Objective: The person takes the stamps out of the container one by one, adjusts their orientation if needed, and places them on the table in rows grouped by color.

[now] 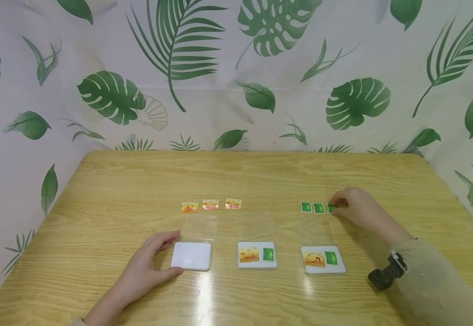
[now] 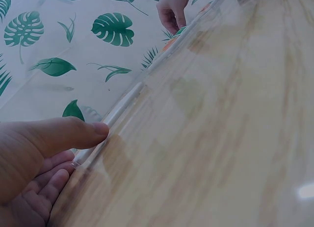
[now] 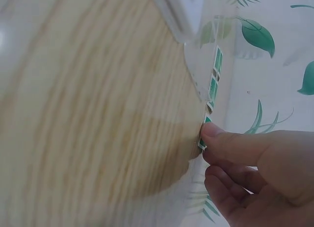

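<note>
Seemingly midway through a sorting job, a person is sitting at a wooden table (image 1: pixel 98 217) in the head view. Three clear cases are lying open in a row: the left case (image 1: pixel 191 256) is showing only blank white, while the middle case (image 1: pixel 257 255) and the right case (image 1: pixel 323 260) are each already holding one orange picture tile and one green tile. Behind them, three orange tiles (image 1: pixel 210 205) and a row of green tiles (image 1: pixel 312 208) are waiting, so by my judgement two cases are filled and one is left. The left hand (image 1: pixel 148 267) is resting against the left case, thumb and fingers relaxed at its edge. The right hand (image 1: pixel 354 210) is pinching the end green tile (image 1: pixel 331 208). No writing is legible. From the left wrist, the left hand's thumb (image 2: pixel 64 134) is lying straight along the clear case rim (image 2: pixel 122 104), gripping nothing. From the right wrist, the right hand's fingertips (image 3: pixel 213 131) are nipping the green tile (image 3: pixel 202 144) on the table's surface.
</note>
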`<state>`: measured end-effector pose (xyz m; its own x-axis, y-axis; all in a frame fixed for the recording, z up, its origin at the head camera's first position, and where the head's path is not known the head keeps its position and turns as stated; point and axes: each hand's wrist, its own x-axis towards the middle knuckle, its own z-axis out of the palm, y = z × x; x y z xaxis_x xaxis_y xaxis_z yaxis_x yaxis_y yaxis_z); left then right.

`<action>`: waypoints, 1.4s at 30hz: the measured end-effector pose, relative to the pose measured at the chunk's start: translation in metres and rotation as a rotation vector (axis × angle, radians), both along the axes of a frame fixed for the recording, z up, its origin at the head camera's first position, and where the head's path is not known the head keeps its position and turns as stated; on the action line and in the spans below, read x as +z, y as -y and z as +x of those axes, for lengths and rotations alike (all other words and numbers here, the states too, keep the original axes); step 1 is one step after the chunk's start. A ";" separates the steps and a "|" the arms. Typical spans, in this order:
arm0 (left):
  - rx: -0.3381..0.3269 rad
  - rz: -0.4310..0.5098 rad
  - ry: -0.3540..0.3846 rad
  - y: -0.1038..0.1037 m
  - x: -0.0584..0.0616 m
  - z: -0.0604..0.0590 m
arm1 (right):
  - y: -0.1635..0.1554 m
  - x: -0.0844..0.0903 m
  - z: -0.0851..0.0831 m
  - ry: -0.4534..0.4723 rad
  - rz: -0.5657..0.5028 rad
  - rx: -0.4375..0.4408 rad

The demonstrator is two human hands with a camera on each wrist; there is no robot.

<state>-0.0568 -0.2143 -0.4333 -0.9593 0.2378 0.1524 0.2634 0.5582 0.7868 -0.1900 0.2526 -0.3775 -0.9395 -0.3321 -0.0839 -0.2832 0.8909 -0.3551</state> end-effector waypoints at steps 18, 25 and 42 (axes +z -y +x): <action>-0.008 -0.008 -0.020 0.000 0.002 0.003 | -0.002 -0.003 -0.001 0.002 -0.006 0.056; -0.009 -0.011 -0.018 0.001 0.001 0.001 | -0.001 0.000 -0.001 0.007 -0.016 0.046; -0.001 -0.010 -0.012 -0.006 0.018 0.005 | 0.001 0.004 0.001 -0.001 -0.009 0.000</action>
<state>-0.0517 -0.2082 -0.4156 -0.9571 0.2406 0.1616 0.2735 0.5653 0.7782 -0.1892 0.2513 -0.3735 -0.9397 -0.3325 -0.0796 -0.2833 0.8877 -0.3630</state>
